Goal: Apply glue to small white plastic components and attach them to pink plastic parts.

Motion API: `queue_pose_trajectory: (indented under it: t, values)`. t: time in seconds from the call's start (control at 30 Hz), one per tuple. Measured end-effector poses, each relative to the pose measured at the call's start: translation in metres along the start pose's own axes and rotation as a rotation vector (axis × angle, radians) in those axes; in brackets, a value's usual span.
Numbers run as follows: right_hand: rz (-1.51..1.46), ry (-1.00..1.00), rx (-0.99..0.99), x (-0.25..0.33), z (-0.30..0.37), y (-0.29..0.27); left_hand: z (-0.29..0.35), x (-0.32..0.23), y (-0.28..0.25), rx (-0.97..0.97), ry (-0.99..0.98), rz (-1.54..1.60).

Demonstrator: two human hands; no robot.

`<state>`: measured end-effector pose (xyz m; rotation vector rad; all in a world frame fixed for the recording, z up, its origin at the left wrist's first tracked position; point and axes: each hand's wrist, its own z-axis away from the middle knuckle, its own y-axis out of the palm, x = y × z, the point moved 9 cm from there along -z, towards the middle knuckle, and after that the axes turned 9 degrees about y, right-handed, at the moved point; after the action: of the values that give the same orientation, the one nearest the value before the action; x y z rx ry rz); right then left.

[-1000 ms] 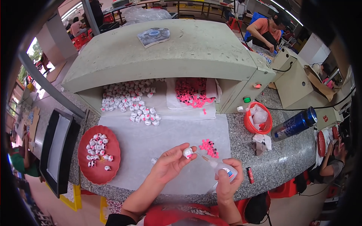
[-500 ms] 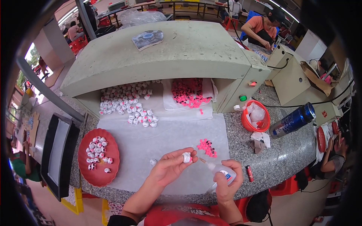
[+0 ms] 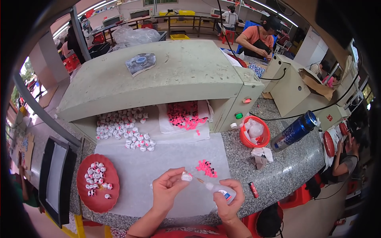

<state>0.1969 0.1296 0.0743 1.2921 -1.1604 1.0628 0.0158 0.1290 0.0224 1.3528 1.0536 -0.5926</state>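
Between the thumb and fingers of my left hand (image 3: 166, 190) is a small white piece (image 3: 186, 177) with a pink spot. My right hand (image 3: 230, 200) grips a translucent glue bottle (image 3: 219, 192), tilted so its thin nozzle points at the white piece. The nozzle tip is right beside the piece; whether they touch I cannot tell. Beyond the hands, a small heap of flat pink pieces (image 3: 206, 168) lies on the white paper sheet (image 3: 154, 164). A loose white piece beside my left wrist is mostly hidden.
A red scalloped plate (image 3: 98, 202) with several white pieces stands at left, near a black tray (image 3: 55, 178). Ahead, a grey-green metal hood (image 3: 154, 83) covers more white pieces (image 3: 137, 139) and pink pieces (image 3: 185, 115). At right are a red basket (image 3: 254, 146), blue bottle (image 3: 294, 131) and red tube (image 3: 253, 190).
The head view has shifted, so the bench sits lower and further left. My left hand has turned the white piece, and the bottle's nozzle has come closer to it.
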Motion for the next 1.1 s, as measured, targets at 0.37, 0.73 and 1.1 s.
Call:
queue_pose_trajectory:
  t: [0.37,0.73,1.1]
  values:
    - [0.395,-0.484,0.054,0.041,0.015,0.029,-0.002,-0.017,0.007,0.002,0.203,-0.043]
    - [0.455,-0.601,0.061,0.045,0.018,0.036,0.000,-0.019,0.005,0.000,0.234,-0.053]
    - [0.433,-0.572,0.074,0.042,0.016,0.037,-0.003,-0.021,0.007,0.010,0.251,-0.088]
